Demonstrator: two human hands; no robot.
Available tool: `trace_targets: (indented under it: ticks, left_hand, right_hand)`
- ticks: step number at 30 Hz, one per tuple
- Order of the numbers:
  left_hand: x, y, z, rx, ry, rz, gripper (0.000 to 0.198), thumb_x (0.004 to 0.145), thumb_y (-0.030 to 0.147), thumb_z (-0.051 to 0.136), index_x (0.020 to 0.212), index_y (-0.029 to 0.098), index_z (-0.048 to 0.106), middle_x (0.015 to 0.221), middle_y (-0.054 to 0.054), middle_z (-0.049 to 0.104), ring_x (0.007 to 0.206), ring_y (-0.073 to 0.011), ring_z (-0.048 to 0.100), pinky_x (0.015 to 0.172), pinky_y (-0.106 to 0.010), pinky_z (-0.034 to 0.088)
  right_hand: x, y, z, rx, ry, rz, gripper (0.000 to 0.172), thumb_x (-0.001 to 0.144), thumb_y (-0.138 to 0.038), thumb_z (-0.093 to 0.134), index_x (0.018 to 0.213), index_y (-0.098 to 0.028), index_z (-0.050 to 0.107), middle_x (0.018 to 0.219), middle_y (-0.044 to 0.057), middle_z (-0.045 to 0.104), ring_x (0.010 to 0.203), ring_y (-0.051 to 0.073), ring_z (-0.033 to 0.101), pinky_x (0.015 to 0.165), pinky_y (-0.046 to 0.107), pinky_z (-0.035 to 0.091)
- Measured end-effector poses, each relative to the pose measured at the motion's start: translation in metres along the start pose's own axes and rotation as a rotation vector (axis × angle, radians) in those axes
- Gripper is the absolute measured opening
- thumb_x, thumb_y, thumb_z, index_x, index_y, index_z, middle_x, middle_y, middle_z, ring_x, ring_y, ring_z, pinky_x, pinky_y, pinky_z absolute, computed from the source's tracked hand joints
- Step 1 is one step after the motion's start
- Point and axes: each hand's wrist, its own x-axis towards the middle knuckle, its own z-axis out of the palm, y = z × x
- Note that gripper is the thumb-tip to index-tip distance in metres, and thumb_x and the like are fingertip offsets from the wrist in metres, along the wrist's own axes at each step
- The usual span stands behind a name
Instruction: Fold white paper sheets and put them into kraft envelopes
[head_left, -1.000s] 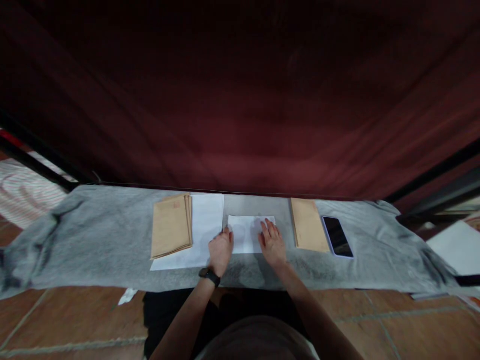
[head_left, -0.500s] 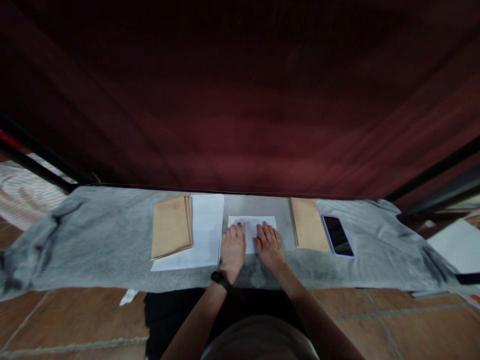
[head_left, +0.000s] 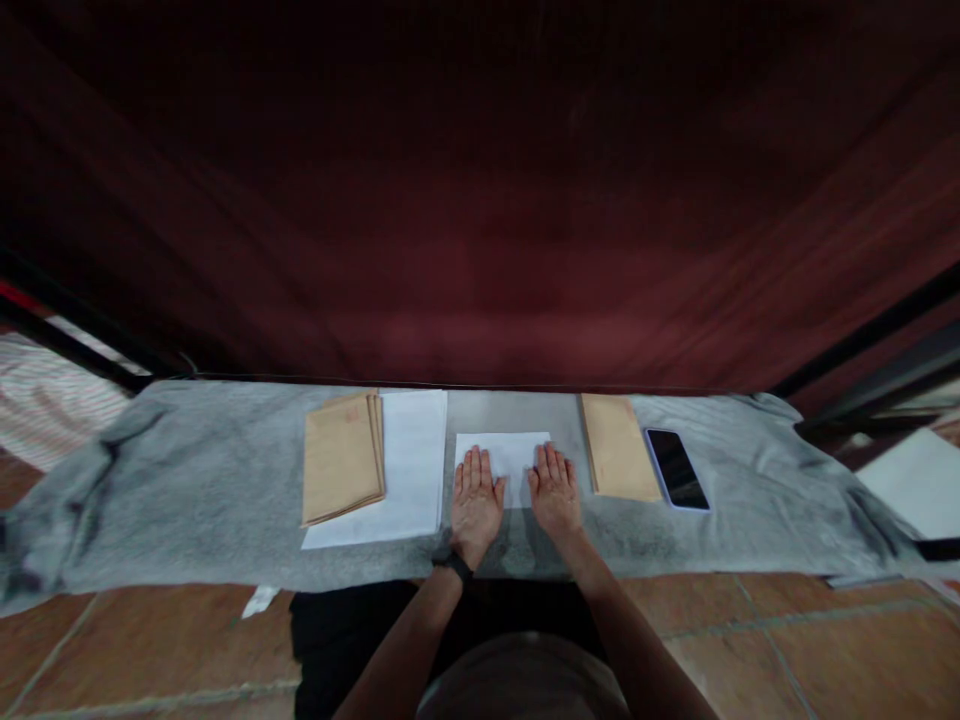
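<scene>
A folded white sheet of paper (head_left: 516,462) lies flat on the grey cloth in front of me. My left hand (head_left: 477,500) rests flat over its left part, fingers stretched forward and thumb out to the side. Over the right edge of the paper lies my right hand (head_left: 555,492), also flat, with its fingers extended. Between the two thumbs a strip of the paper shows; the palms and fingers cover its sides. Neither hand grips anything.
Left of my hands, several brown envelopes (head_left: 341,460) lie on larger white sheets (head_left: 414,460). To the right are more brown envelopes (head_left: 619,448) and a phone (head_left: 676,470). A dark red panel (head_left: 480,250) rises behind the grey cloth (head_left: 217,480).
Both hands have shifted a little to the right on the paper. The left thumb has spread outward, and the right hand has moved to the paper's right edge. The paper stays in place.
</scene>
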Motion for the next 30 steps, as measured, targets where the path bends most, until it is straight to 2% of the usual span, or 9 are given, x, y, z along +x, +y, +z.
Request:
trace_targets:
  ticks: [3, 5, 10, 13, 18, 23, 27, 30]
  left_hand:
    - [0.0, 0.001, 0.0, 0.006, -0.007, -0.004, 0.061, 0.101, 0.039, 0.032, 0.154, 0.007, 0.031, 0.161, -0.017, 0.029, 0.152, -0.0263, 0.021, 0.123, -0.046, 0.022]
    - [0.001, 0.002, -0.001, 0.002, -0.015, -0.006, 0.061, 0.101, 0.038, 0.033, 0.154, 0.007, 0.031, 0.161, -0.017, 0.029, 0.152, -0.0267, 0.02, 0.123, -0.047, 0.021]
    - [0.001, 0.001, -0.004, 0.002, -0.052, 0.008, 0.06, 0.097, 0.024, 0.033, 0.155, 0.006, 0.029, 0.161, -0.017, 0.029, 0.152, -0.0266, 0.018, 0.124, -0.047, 0.019]
    - [0.001, 0.001, -0.004, 0.018, -0.066, 0.011, 0.061, 0.095, 0.016, 0.03, 0.156, 0.009, 0.028, 0.161, -0.015, 0.03, 0.152, -0.0247, 0.019, 0.124, -0.047, 0.019]
    - [0.002, 0.002, -0.004, 0.014, -0.058, -0.017, 0.059, 0.1, 0.028, 0.03, 0.155, 0.008, 0.029, 0.162, -0.015, 0.029, 0.152, -0.0245, 0.018, 0.124, -0.044, 0.018]
    - [-0.002, 0.001, -0.001, 0.03, 0.006, -0.018, 0.06, 0.1, 0.03, 0.033, 0.154, 0.006, 0.031, 0.161, -0.017, 0.03, 0.152, -0.0257, 0.02, 0.124, -0.046, 0.021]
    - [0.005, 0.007, 0.003, 0.03, 0.077, 0.002, 0.058, 0.1, 0.03, 0.032, 0.152, 0.003, 0.034, 0.158, -0.019, 0.035, 0.151, -0.0269, 0.024, 0.123, -0.048, 0.023]
    - [0.021, 0.02, 0.005, -0.006, 0.066, 0.112, 0.057, 0.101, 0.029, 0.03, 0.151, 0.003, 0.035, 0.158, -0.018, 0.036, 0.15, -0.0258, 0.025, 0.123, -0.046, 0.025]
  right_hand:
    - [0.005, 0.0, -0.001, -0.011, 0.036, 0.085, 0.052, 0.104, -0.029, 0.032, 0.148, -0.002, 0.043, 0.151, 0.023, 0.044, 0.143, 0.034, 0.037, 0.117, 0.056, 0.023]
    - [0.012, -0.008, -0.001, 0.006, 0.029, 0.081, 0.052, 0.104, -0.027, 0.03, 0.148, -0.001, 0.042, 0.154, 0.023, 0.04, 0.145, 0.033, 0.034, 0.118, 0.054, 0.023]
    - [0.032, -0.045, 0.006, 0.13, -0.131, -0.131, 0.051, 0.105, -0.03, 0.029, 0.15, -0.012, 0.042, 0.159, 0.011, 0.037, 0.147, 0.024, 0.032, 0.119, 0.042, 0.027]
    - [0.037, -0.052, 0.011, 0.139, -0.186, -0.17, 0.05, 0.106, -0.035, 0.029, 0.148, -0.014, 0.046, 0.157, 0.01, 0.041, 0.146, 0.022, 0.035, 0.12, 0.041, 0.024]
    - [0.033, -0.029, 0.014, 0.076, -0.112, -0.132, 0.05, 0.105, -0.033, 0.035, 0.151, -0.014, 0.041, 0.156, 0.012, 0.04, 0.145, 0.024, 0.036, 0.119, 0.044, 0.025]
    - [0.026, 0.001, 0.011, -0.002, -0.029, -0.091, 0.053, 0.105, -0.035, 0.034, 0.152, -0.011, 0.038, 0.155, 0.016, 0.041, 0.144, 0.027, 0.038, 0.117, 0.046, 0.028]
    - [0.023, 0.006, 0.009, -0.025, -0.034, -0.084, 0.054, 0.105, -0.037, 0.034, 0.152, -0.011, 0.038, 0.156, 0.015, 0.041, 0.143, 0.028, 0.039, 0.117, 0.046, 0.027]
    - [0.023, 0.003, 0.006, -0.027, -0.049, -0.077, 0.054, 0.104, -0.036, 0.034, 0.152, -0.011, 0.039, 0.156, 0.014, 0.04, 0.144, 0.028, 0.037, 0.117, 0.046, 0.026]
